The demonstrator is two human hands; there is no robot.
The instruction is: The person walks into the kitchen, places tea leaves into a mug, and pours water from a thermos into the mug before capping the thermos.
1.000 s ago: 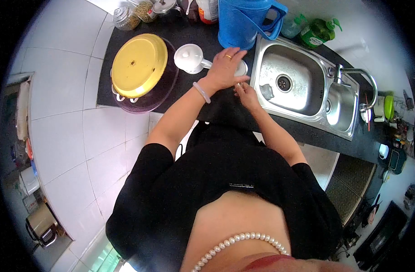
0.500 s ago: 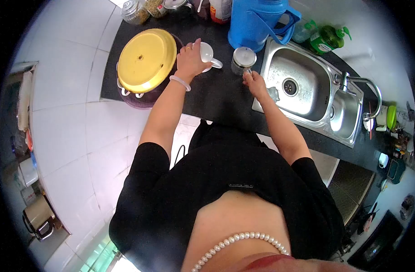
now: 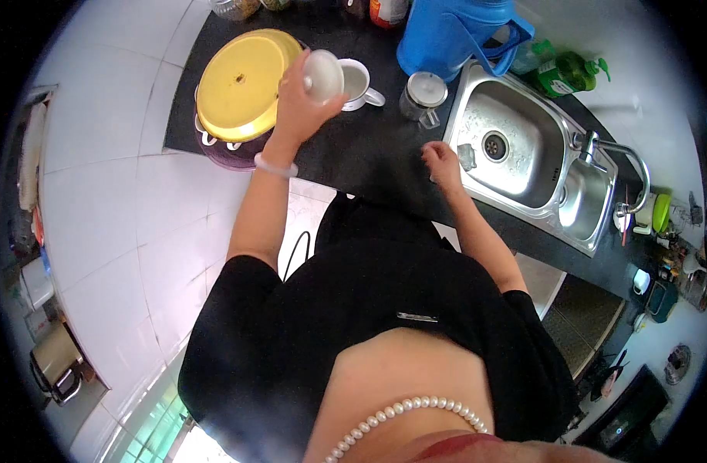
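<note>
White lid (image 3: 326,76), held in the left hand (image 3: 298,108), just beside the mug (image 3: 357,81). Looks light, stiff, slick, likely chips if dropped; best pinched by its edge. Right hand (image 3: 443,164) half-curled over the counter (image 3: 380,158); can't tell if it's empty.

Lid (image 3: 326,77): white. Cup (image 3: 356,85): white. Jar (image 3: 423,100): clear, pale top (image 3: 428,87). Basin (image 3: 241,83): yellow. Jug (image 3: 444,35): blue. Sink (image 3: 515,119): silver. Bottle (image 3: 565,75): green. Counter (image 3: 361,154): black. Shirt (image 3: 369,282): black. Tiles (image 3: 172,220): white, dark grid lines.
</note>
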